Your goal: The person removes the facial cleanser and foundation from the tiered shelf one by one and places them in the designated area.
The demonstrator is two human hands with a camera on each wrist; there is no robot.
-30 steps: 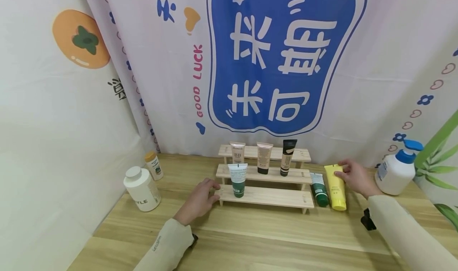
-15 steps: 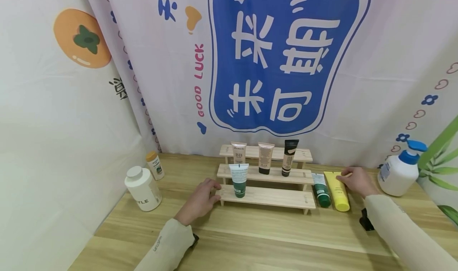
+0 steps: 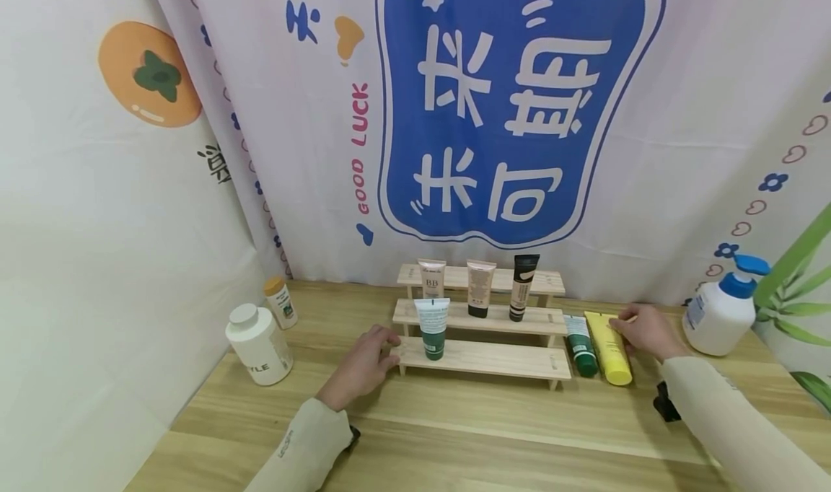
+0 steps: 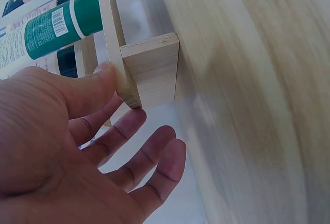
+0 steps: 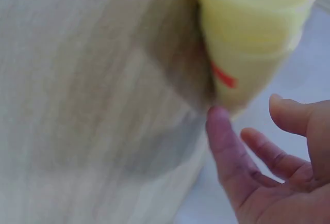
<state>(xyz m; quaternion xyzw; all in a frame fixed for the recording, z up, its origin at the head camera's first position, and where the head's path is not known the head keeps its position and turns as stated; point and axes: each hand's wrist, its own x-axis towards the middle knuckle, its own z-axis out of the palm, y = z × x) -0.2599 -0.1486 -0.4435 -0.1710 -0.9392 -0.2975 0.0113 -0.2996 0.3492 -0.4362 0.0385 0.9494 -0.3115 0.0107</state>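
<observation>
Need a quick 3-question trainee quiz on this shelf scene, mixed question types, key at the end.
1. True or false: the left hand touches the left end of the wooden rack.
2. Multiple choice: how many tubes stand on the rack? A) two B) four C) six
3. Fill in: the right hand has its fingertips at the top end of the ______ tube, which lies on the table beside a green tube.

Key
1. True; the thumb presses the rack's end piece in the left wrist view.
2. B
3. Yellow tube.
</observation>
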